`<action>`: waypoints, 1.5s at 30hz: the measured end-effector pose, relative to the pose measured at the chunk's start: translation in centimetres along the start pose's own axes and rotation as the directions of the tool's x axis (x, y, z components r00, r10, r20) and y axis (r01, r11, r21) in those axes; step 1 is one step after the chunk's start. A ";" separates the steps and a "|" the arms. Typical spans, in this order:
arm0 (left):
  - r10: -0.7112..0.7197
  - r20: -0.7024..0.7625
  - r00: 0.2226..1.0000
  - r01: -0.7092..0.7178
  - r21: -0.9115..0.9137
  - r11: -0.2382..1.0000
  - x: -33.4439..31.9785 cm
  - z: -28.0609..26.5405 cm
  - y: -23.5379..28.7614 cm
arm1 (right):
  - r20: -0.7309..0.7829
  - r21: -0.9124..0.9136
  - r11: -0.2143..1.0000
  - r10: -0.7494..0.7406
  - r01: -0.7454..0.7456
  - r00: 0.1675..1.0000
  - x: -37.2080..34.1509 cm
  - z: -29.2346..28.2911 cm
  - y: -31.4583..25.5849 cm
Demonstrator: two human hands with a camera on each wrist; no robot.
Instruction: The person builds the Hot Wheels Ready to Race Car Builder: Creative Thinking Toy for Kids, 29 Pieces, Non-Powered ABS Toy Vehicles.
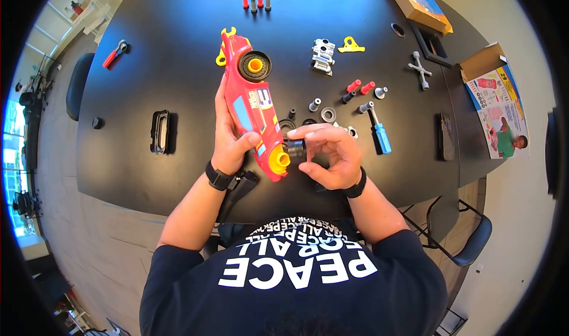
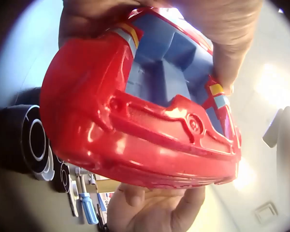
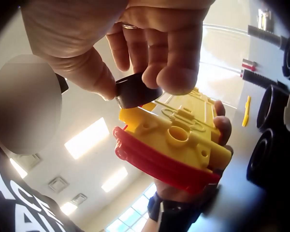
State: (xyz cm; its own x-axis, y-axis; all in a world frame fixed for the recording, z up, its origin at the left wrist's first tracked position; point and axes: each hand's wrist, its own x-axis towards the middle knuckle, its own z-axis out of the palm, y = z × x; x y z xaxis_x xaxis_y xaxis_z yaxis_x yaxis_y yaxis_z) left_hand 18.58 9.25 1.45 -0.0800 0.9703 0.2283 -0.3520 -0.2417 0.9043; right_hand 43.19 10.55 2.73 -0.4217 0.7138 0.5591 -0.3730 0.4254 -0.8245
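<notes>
A red toy car (image 1: 252,108) with a yellow underside is held up off the black table by my left hand (image 1: 230,131), its thumb across the body. One black wheel (image 1: 255,66) sits at the far end of the car. My right hand (image 1: 332,155) pinches a black wheel (image 1: 296,150) between thumb and fingertips, beside the yellow hub (image 1: 278,159) at the near end. In the right wrist view this wheel (image 3: 135,91) is by the end of the yellow axle housing (image 3: 176,137). The left wrist view shows the red car end (image 2: 159,140) close up.
On the black table (image 1: 195,188) lie a blue-handled screwdriver (image 1: 381,136), a grey engine piece (image 1: 323,56), a yellow part (image 1: 351,45), a cross wrench (image 1: 419,70), a red-handled ratchet (image 1: 115,54) and a black tray (image 1: 160,132). Several red and grey pegs stand farther back; a printed box (image 1: 495,102) is at right.
</notes>
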 end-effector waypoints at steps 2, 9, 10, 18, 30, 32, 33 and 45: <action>-0.032 -0.004 0.999 0.032 -0.004 0.999 -0.1 0.1 0.1 | 0.098 0.081 0.995 0.042 -0.050 0.994 0.0 -0.4 0.0; 0.035 0.008 0.999 -0.035 0.055 0.998 -0.1 0.3 -0.3 | 0.217 -0.254 0.938 -0.181 0.234 0.959 1.1 0.6 -0.7; 0.062 -0.002 0.998 -0.061 0.052 0.997 -0.1 0.3 -0.7 | 0.246 -0.226 0.959 -0.115 0.172 0.963 0.8 0.5 -0.8; -0.058 0.106 0.993 0.066 -0.070 0.995 -0.3 -0.3 0.5 | 0.082 -0.430 0.882 -0.175 0.193 0.981 0.6 -0.8 -2.2; 0.046 0.126 0.991 -0.002 -0.334 0.943 0.0 -1.9 0.1 | -0.315 -0.755 0.588 0.065 -0.291 0.947 1.9 -4.2 -2.0; 0.051 0.149 0.987 0.004 -0.348 0.937 0.2 -2.3 0.0 | -0.257 -0.785 0.563 0.083 -0.258 0.963 1.7 -4.3 -1.4; 0.049 0.145 0.988 0.004 -0.348 0.938 0.3 -2.5 -0.2 | -0.204 -0.813 0.536 0.106 -0.228 0.973 1.6 -4.4 -1.1; 0.005 0.118 0.993 0.022 -0.229 0.973 0.0 -1.7 0.3 | 0.166 -0.819 0.552 0.493 -0.159 0.854 -0.1 -0.8 0.0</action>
State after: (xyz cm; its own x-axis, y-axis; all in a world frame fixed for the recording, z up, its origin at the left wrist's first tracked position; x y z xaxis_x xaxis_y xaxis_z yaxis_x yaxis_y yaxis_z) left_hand 16.84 9.22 1.12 0.0289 0.9614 0.2737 -0.5580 -0.2116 0.8024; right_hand 43.91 10.99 2.58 -0.6816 0.7268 0.0849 0.5381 0.5765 -0.6149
